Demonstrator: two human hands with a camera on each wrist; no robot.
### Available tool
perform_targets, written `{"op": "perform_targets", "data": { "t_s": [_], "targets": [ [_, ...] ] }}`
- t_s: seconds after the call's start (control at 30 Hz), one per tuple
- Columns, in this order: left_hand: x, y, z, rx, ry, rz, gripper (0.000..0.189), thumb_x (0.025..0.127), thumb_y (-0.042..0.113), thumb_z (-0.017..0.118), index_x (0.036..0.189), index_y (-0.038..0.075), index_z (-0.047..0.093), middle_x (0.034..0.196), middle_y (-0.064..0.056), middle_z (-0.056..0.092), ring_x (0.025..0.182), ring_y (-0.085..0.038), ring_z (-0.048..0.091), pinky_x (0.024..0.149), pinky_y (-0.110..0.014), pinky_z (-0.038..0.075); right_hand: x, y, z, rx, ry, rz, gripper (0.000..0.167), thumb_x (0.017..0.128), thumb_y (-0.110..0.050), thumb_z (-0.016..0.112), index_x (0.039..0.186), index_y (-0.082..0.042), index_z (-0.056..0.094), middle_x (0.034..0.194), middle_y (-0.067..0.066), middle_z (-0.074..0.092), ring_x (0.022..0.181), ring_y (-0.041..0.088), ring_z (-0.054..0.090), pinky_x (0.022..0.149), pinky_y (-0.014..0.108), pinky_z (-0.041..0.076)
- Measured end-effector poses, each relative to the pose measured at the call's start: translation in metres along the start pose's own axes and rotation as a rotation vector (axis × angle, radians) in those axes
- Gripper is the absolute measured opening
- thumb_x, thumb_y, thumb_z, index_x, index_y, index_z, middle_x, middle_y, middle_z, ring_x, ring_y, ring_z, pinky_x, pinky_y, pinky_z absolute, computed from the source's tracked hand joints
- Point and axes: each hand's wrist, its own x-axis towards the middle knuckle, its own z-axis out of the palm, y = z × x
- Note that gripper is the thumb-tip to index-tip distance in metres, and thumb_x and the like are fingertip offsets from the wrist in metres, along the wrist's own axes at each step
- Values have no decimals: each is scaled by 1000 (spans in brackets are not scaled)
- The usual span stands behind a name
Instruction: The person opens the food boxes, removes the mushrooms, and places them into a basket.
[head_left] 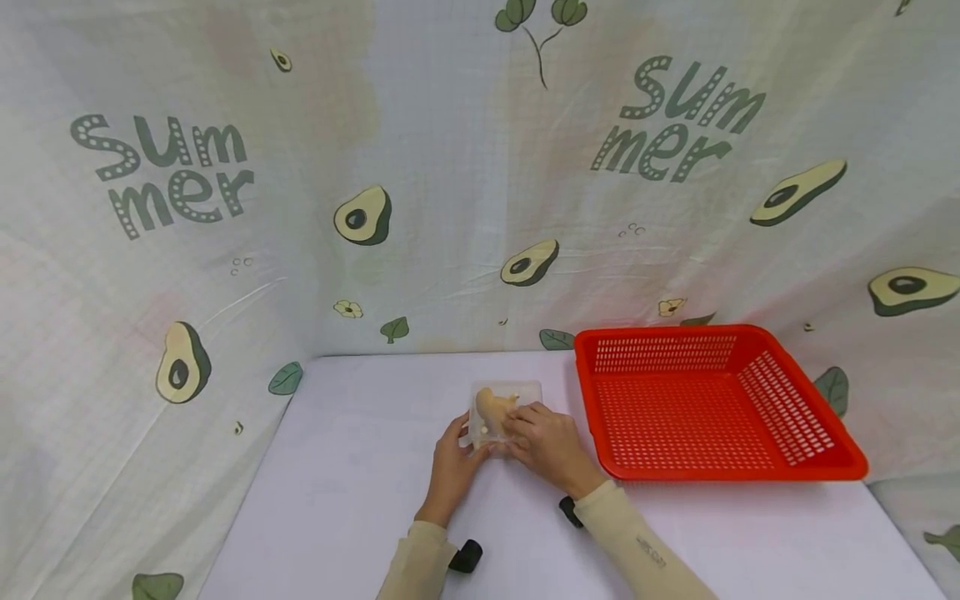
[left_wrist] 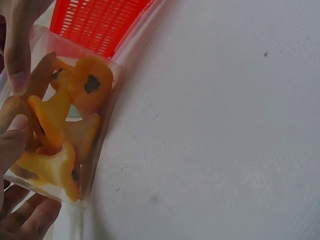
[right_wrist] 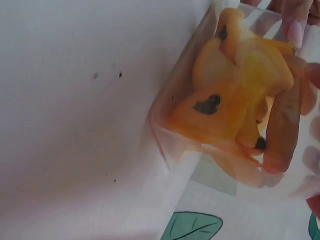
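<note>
Both of my hands are at the clear, boxy plastic container (head_left: 529, 392), which sits between them and slightly ahead over the white table (head_left: 345, 467). With my left hand (head_left: 450, 467) I grip its left side and near corner, thumb towards me and fingers round the far part of that side. On the right, my right hand (head_left: 551, 446) reaches across the near right part, fingers bent close together over the contents; I cannot tell whether they pinch anything there.

Inside lie several orange-yellow, flared pieces with dark patches (left_wrist: 92, 95), heaped across one another with no shared direction. As for the container's own long axis, I judge that it runs away from me rather than side to side, though the slant of the view makes that uncertain.

What matters most is the sideways layout: the red, rectangular lattice plastic basket (head_left: 682, 417) stands to the right of the container, apart from it, and my right hand is the nearer one, its wrist close beside the basket's near left corner.
</note>
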Motion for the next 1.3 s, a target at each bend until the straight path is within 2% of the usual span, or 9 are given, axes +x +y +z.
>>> {"op": "perform_targets", "data": {
  "t_s": [0.27,0.47,0.8,1.03,1.3],
  "targets": [
    [0,-2,3,32,24,-7,67,83,5,90,142,-4,58,138,-26,63,122,-43,64,91,-38,65,1,7,6,-8,24,-91,37,70,-38,100,97,-16,86,97,-4,80,85,13,73,73,27,66],
    [3,-2,4,29,31,-10,66,83,6,90,141,-3,59,137,-25,64,122,-43,64,92,-40,65,0,9,7,5,62,-110,35,70,-34,101,96,-16,86,96,-4,80,85,13,74,76,28,66],
    [1,-4,6,50,45,-38,67,83,7,90,141,-2,59,138,-25,65,122,-43,65,93,-42,65,-8,12,17,36,149,-137,46,63,-35,104,99,-12,86,95,-1,81,85,16,76,74,32,67],
    [-3,-1,5,57,26,-18,64,85,8,89,140,-2,59,138,-24,65,123,-43,65,94,-43,64,-8,6,16,74,213,-62,41,70,-21,101,106,-9,85,99,3,81,88,19,78,77,35,67],
    [-5,-4,4,25,-22,-12,68,90,9,85,148,-4,51,143,-26,60,127,-44,62,99,-44,62,-10,3,7,159,175,38,42,74,-19,97,112,-9,83,111,5,80,103,23,76,90,40,64]
  ]
}}
